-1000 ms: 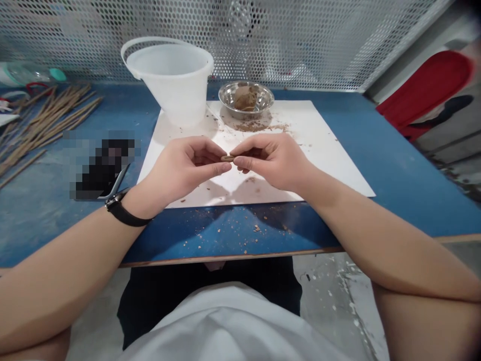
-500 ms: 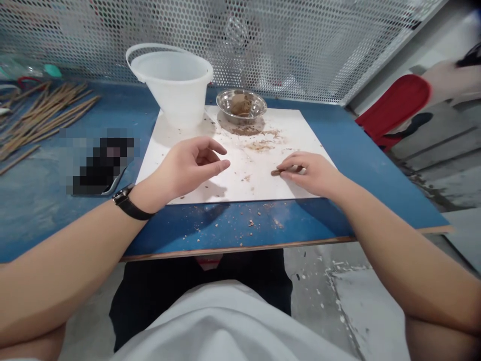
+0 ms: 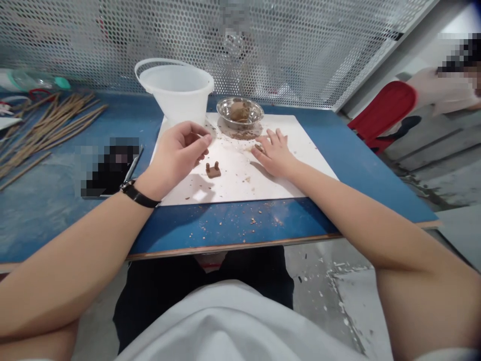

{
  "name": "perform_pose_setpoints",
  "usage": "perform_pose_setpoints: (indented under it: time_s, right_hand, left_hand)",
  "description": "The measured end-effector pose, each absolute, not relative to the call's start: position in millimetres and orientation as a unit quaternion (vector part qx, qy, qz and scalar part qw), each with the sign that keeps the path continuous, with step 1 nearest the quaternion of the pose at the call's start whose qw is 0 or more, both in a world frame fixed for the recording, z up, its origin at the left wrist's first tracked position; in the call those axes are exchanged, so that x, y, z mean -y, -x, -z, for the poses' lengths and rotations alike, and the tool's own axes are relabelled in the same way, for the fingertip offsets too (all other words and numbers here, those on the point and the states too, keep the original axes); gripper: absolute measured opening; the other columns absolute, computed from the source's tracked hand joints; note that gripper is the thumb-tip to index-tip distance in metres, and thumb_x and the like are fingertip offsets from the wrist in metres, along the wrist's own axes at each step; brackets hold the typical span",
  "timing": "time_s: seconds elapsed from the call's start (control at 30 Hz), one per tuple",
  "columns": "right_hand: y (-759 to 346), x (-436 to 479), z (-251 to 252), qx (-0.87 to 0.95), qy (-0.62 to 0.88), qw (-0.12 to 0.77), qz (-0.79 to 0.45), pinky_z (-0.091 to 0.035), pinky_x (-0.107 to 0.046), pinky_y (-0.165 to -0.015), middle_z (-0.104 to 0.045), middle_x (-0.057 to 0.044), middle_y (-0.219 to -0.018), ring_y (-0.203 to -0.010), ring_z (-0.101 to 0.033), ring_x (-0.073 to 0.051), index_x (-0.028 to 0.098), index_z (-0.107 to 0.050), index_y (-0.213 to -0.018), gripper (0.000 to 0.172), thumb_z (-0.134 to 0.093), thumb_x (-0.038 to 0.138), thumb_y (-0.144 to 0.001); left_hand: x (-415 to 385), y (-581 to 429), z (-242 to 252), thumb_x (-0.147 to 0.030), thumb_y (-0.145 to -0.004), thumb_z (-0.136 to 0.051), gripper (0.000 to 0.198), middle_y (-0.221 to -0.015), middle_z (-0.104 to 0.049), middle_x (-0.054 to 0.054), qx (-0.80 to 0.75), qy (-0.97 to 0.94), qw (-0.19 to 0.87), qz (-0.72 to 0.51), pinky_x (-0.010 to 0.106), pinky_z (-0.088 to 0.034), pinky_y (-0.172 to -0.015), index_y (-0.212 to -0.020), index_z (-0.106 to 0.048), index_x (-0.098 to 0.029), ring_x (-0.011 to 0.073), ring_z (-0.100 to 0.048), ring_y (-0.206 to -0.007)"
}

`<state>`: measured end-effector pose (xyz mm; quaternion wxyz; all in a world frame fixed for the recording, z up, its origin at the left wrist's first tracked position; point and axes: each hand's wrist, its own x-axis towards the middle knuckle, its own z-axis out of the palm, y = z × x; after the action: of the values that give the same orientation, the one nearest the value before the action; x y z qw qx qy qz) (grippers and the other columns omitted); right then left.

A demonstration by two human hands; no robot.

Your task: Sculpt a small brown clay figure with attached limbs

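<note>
Over the left part of the white board [image 3: 233, 193], my left hand [image 3: 176, 150] is closed, thumb against curled fingers. Whatever may be in that pinch is too small or hidden to make out. Just below its fingertips a small brown clay piece [image 3: 213, 171] rests on the board, flat with two short posts standing up. My right hand [image 3: 276, 153] lies palm down with fingers spread, near the middle of the board. A small bit of brown clay [image 3: 259, 148] shows between its thumb and forefinger, mostly covered by the hand.
A white bucket [image 3: 180, 95] and a steel bowl [image 3: 240, 123] with a clay lump [image 3: 240, 110] stand behind my hands. Left are thin sticks [image 3: 56, 123], a blurred-out phone [image 3: 110, 170] and a bottle [image 3: 37, 80]. Crumbs [image 3: 253, 220] dot the blue table. Mesh [image 3: 300, 55] rises behind.
My right hand has moved left and away from me, spreading its fingers over the clay it pinched before. My left hand has closed and shifted left, and the two-post clay piece now shows.
</note>
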<state>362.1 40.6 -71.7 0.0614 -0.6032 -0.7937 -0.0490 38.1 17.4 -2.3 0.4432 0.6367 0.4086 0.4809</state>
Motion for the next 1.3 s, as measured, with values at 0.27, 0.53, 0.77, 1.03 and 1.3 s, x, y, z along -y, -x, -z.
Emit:
perform_pose_setpoints:
  time_s: [0.27, 0.53, 0.77, 1.03, 1.3]
  right_hand:
    - [-345, -47, 53, 0.744, 0.660, 0.088, -0.048, -0.010, -0.082, -0.142, -0.023, -0.024, -0.193, -0.181, -0.008, -0.052, 0.013, -0.052, -0.173, 0.082, -0.025, 0.066, -0.116]
    - [-360, 19, 53, 0.785, 0.614, -0.007, -0.082, -0.007, -0.088, -0.138, -0.012, -0.031, -0.193, -0.180, 0.000, -0.055, 0.006, -0.018, -0.186, 0.094, -0.021, 0.068, -0.116]
    - [-361, 13, 55, 0.773, 0.628, -0.005, -0.094, -0.001, -0.087, -0.138, -0.005, -0.027, -0.195, -0.181, 0.008, -0.051, 0.011, -0.009, -0.188, 0.100, -0.022, 0.076, -0.113]
    - [-356, -60, 47, 0.752, 0.647, 0.047, -0.117, -0.004, -0.081, -0.141, -0.006, -0.025, -0.196, -0.182, 0.001, -0.048, 0.010, -0.009, -0.189, 0.096, 0.006, 0.066, -0.112]
    - [-338, -4, 54, 0.788, 0.610, -0.006, -0.088, -0.001, -0.076, -0.144, -0.006, -0.026, -0.195, -0.182, 0.004, -0.046, 0.005, -0.018, -0.187, 0.100, -0.012, 0.073, -0.114]
  left_hand:
    - [-15, -37, -10, -0.018, -0.087, -0.081, 0.010, -0.067, -0.064, 0.001, -0.443, -0.612, 0.439, -0.486, 0.032, -0.048, -0.060, -0.085, -0.072, -0.023, 0.0155, -0.059, -0.064]
    - [-12, -41, -8, -0.020, -0.085, -0.081, 0.010, -0.066, -0.065, 0.000, -0.446, -0.631, 0.442, -0.455, 0.031, -0.047, -0.059, -0.084, -0.071, -0.023, 0.0153, -0.059, -0.061]
    - [-12, -39, -9, -0.024, -0.084, -0.081, 0.008, -0.067, -0.066, 0.000, -0.439, -0.646, 0.426, -0.456, 0.031, -0.046, -0.057, -0.085, -0.073, -0.023, 0.0161, -0.060, -0.062]
    - [-15, -36, -11, -0.018, -0.087, -0.080, 0.012, -0.067, -0.066, 0.000, -0.454, -0.635, 0.420, -0.463, 0.031, -0.047, -0.057, -0.082, -0.071, -0.023, 0.0152, -0.058, -0.061]
    - [-10, -39, -15, -0.018, -0.089, -0.079, 0.014, -0.068, -0.065, 0.002, -0.466, -0.639, 0.421, -0.444, 0.034, -0.047, -0.061, -0.078, -0.071, -0.022, 0.0164, -0.058, -0.061]
